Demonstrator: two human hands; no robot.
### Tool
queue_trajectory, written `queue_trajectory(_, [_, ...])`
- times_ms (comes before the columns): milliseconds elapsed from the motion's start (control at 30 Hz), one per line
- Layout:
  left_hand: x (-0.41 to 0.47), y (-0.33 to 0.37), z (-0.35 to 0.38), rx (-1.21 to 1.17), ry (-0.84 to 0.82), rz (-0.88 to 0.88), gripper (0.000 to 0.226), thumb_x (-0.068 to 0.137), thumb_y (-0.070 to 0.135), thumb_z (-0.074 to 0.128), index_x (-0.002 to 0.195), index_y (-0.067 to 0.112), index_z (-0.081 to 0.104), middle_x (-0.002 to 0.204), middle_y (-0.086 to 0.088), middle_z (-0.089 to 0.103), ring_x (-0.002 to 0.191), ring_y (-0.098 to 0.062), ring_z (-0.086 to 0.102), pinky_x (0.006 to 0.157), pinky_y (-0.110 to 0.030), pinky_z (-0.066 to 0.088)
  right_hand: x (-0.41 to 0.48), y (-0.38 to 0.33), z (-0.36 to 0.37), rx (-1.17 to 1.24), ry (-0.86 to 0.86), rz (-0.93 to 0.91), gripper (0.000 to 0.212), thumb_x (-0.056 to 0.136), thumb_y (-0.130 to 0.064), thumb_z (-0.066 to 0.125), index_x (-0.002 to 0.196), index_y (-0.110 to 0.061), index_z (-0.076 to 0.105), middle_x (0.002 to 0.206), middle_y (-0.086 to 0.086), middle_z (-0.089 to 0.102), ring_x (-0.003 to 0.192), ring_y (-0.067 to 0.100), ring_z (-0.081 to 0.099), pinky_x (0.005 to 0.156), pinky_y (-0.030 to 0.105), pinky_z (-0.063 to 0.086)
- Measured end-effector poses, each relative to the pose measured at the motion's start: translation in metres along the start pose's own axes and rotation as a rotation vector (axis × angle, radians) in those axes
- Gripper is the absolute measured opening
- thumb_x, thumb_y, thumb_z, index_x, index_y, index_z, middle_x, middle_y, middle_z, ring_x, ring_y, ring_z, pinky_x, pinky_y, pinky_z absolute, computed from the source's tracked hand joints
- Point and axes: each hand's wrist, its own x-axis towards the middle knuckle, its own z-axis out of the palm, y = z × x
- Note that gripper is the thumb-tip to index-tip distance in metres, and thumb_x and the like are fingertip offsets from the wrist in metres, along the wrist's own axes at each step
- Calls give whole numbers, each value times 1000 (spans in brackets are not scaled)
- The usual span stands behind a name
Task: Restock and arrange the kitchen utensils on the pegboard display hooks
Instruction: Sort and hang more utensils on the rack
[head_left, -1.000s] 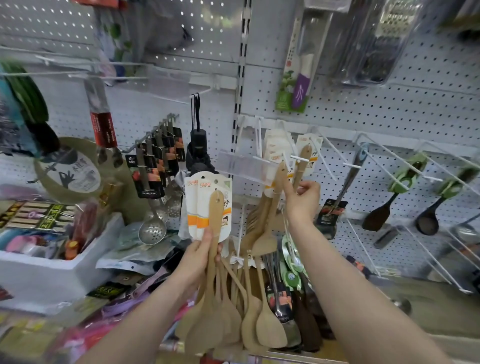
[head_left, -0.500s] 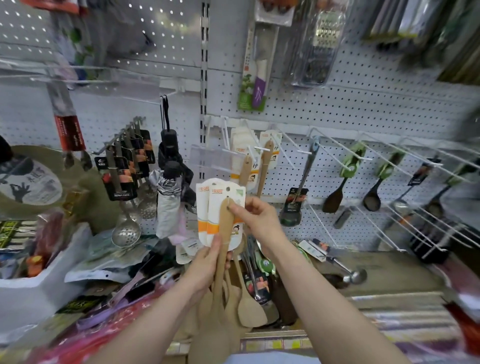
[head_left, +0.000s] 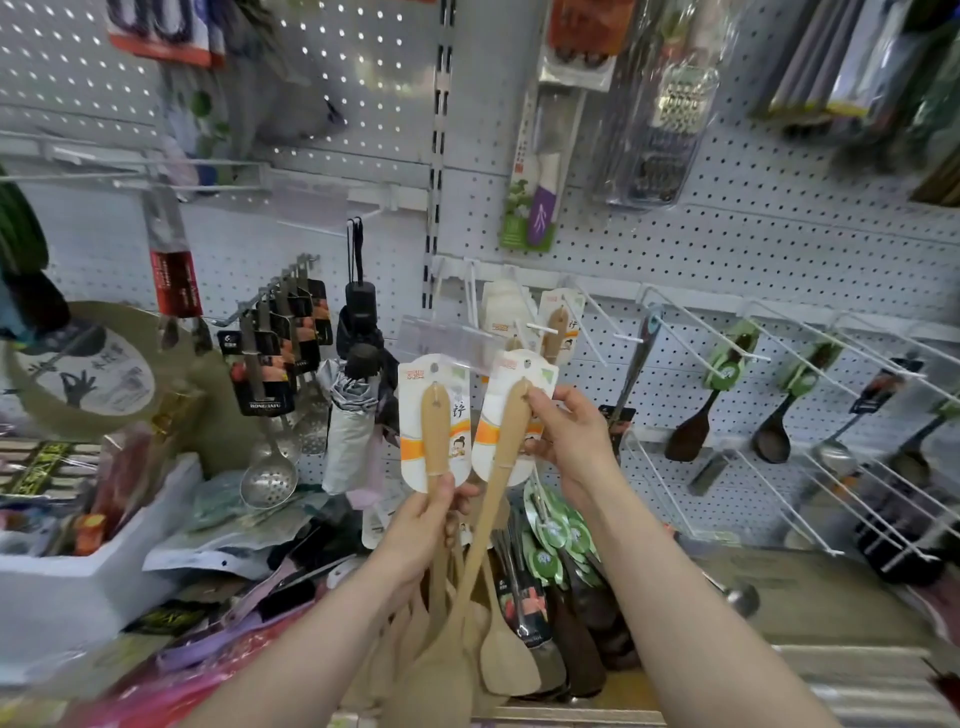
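Note:
My left hand (head_left: 426, 519) grips a bunch of wooden spatulas (head_left: 436, 436) by their handles, their white and orange cards upright. My right hand (head_left: 566, 441) pinches one carded wooden spatula (head_left: 511, 431) near its top and holds it apart from the bunch, its blade down low. Just behind, a white pegboard hook (head_left: 535, 327) carries several of the same carded spatulas (head_left: 558, 325). A clear price tag holder (head_left: 447, 338) hangs in front of that hook.
Empty white hooks (head_left: 691, 332) jut out to the right, then hooks with dark ladles and green-tagged spoons (head_left: 727, 369). Slotted metal ladles (head_left: 270, 467) and a folded umbrella (head_left: 353, 415) hang at left. More utensils (head_left: 550, 571) lie on the shelf below; a white foam box (head_left: 78, 571) stands lower left.
My right hand came down from the hook to the bunch and pulled one carded spatula away from it to the right. The view swung right, then left again.

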Motion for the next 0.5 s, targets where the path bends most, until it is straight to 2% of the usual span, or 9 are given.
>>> queue_trajectory(67, [5, -1, -4, -24, 32, 8, 48, 86, 48, 47, 92, 9, 73, 76, -2, 56, 59, -11, 42, 55, -22, 36, 10, -5, -3, -20, 23, -22, 6, 94, -17, 65, 97, -13, 63, 90, 8, 71, 73, 19, 65, 52, 26, 52])
queue_trajectory(200, [11, -5, -11, 24, 50, 22, 43, 100, 35, 42, 98, 4, 71, 72, 3, 57, 56, -6, 45, 52, -18, 38, 21, -11, -2, -33, 26, -57, 7, 92, -14, 66, 97, -12, 62, 84, 5, 73, 68, 15, 66, 54, 26, 53])
queue_trajectory(367, [17, -13, -19, 72, 90, 40, 39, 101, 31, 42, 88, 9, 72, 76, -1, 56, 57, -9, 41, 56, -23, 35, 32, -6, 1, -61, 26, -76, 9, 93, -16, 65, 99, -12, 60, 83, 2, 73, 63, 11, 65, 51, 25, 53])
queue_trajectory(500, [18, -18, -29, 83, 153, 41, 40, 100, 33, 43, 88, 8, 72, 66, 5, 51, 56, -9, 41, 54, -21, 36, 45, -1, 5, -77, 42, -63, 6, 94, -17, 66, 95, -15, 60, 86, 6, 73, 56, 14, 61, 52, 28, 53])
